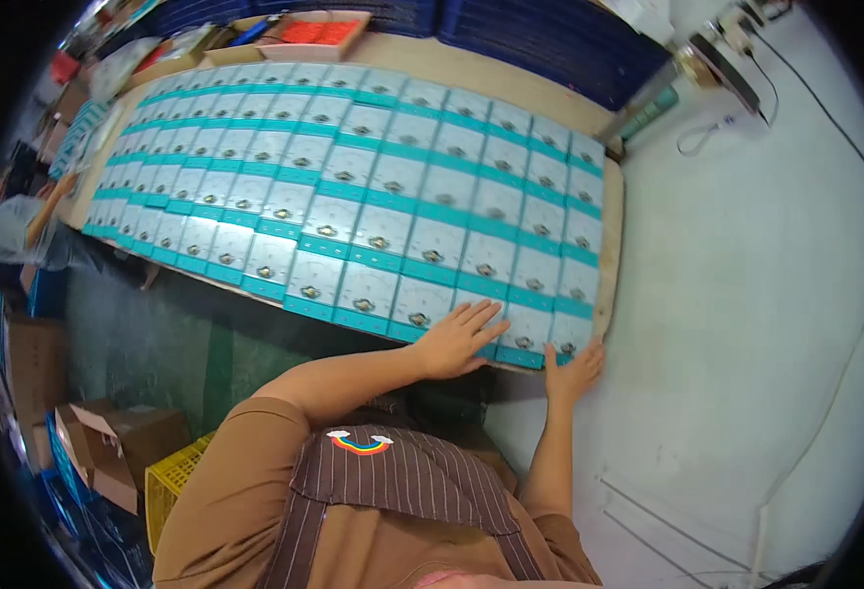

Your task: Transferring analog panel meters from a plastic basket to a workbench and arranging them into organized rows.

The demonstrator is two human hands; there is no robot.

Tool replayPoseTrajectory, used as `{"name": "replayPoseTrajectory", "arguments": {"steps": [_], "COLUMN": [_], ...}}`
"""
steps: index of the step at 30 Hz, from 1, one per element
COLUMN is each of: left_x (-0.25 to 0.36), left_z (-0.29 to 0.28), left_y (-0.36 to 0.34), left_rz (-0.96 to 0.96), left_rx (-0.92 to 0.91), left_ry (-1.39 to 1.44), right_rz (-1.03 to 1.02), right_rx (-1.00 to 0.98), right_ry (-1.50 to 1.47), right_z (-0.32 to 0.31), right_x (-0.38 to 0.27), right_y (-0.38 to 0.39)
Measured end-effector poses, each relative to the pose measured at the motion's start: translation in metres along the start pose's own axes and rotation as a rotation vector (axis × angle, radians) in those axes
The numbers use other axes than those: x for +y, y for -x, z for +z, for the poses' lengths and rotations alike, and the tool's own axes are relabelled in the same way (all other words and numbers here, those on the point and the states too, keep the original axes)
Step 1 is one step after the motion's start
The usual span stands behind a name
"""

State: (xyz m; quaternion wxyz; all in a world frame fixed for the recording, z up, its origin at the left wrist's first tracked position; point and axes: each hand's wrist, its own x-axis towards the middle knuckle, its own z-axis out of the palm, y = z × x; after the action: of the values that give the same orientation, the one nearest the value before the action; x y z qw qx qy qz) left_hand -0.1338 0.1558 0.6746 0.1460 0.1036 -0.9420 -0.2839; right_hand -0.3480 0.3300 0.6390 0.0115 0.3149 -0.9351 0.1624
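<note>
Rows of flat silvery packs with teal edge strips [434, 250] cover most of the table, each with a small metallic piece on its face. At the near right end of the rows, my left hand [459, 341] lies with fingers spread over the front packs. My right hand [575, 371] is at the table's near right corner, thumb and fingers apart, touching the front edge of the last pack [567, 336]. Between my two hands sits another front-row pack [525, 329]. Neither hand has anything lifted in it.
Dark blue crates [540, 49] line the table's far side, beside a pink tray of red pieces [365, 37]. A white wall [726, 294] stands close on the right. Another person [25, 234] is at the table's left end. A yellow crate [169, 481] and an open cardboard box [152, 439] lie lower left.
</note>
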Motion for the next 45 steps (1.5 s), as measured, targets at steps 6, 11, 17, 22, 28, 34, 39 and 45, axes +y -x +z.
{"name": "replayPoseTrajectory", "arguments": {"steps": [6, 11, 17, 22, 28, 34, 39, 45], "left_x": [-0.030, -0.077, -0.162, -0.241, -0.374, -0.554, -0.687, -0.744], "left_z": [-0.082, -0.156, -0.230, -0.319, -0.405, -0.505, -0.559, -0.550], "left_y": [0.083, 0.174, 0.246, 0.230, 0.185, 0.109, 0.040, -0.019], "left_rz": [-0.185, -0.470, -0.643, -0.649, -0.439, -0.599, -0.682, -0.856], "left_rx": [0.162, 0.324, 0.539, 0.427, 0.263, 0.393, 0.518, 0.244], "left_ry": [0.120, 0.119, 0.142, 0.286, 0.315, 0.105, -0.302, -0.559], "right_rz": [-0.265, -0.416, -0.616, -0.595, -0.530, -0.532, -0.516, -0.486], "right_rx": [-0.001, -0.076, -0.147, -0.247, -0.175, -0.243, -0.294, -0.361], "right_ry": [-0.125, -0.304, -0.391, -0.386, -0.122, 0.009, -0.005, -0.010], "right_z": [0.026, 0.047, 0.078, 0.124, 0.166, 0.162, 0.157, 0.154], "right_x": [-0.085, -0.178, -0.325, -0.447, -0.531, -0.541, -0.552, -0.547], "right_y": [-0.017, -0.017, -0.022, -0.037, -0.039, -0.032, -0.033, -0.034]}}
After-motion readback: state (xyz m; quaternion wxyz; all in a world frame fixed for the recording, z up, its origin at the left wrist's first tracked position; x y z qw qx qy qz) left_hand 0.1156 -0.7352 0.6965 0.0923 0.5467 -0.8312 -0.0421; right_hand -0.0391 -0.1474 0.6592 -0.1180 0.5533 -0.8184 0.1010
